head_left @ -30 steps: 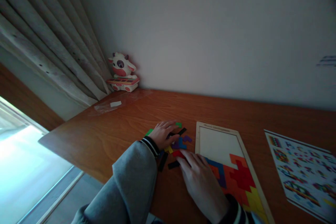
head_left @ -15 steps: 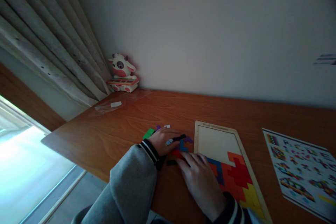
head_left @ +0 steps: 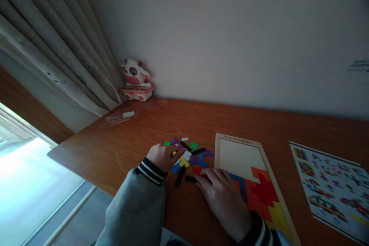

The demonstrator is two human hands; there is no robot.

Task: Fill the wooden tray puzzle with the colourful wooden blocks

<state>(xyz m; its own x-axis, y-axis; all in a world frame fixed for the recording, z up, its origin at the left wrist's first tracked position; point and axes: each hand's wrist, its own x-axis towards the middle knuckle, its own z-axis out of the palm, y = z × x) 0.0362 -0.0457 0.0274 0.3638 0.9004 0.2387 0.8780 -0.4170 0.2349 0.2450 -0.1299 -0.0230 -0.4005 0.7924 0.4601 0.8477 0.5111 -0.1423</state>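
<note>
across the brown tabletop, i see the left hand, fingers bent over loose pieces, and the right hand, fingertips at a red piece; whether either grips, i cannot tell. rightward: a part-filled wooden board, then a printed sheet.
</note>
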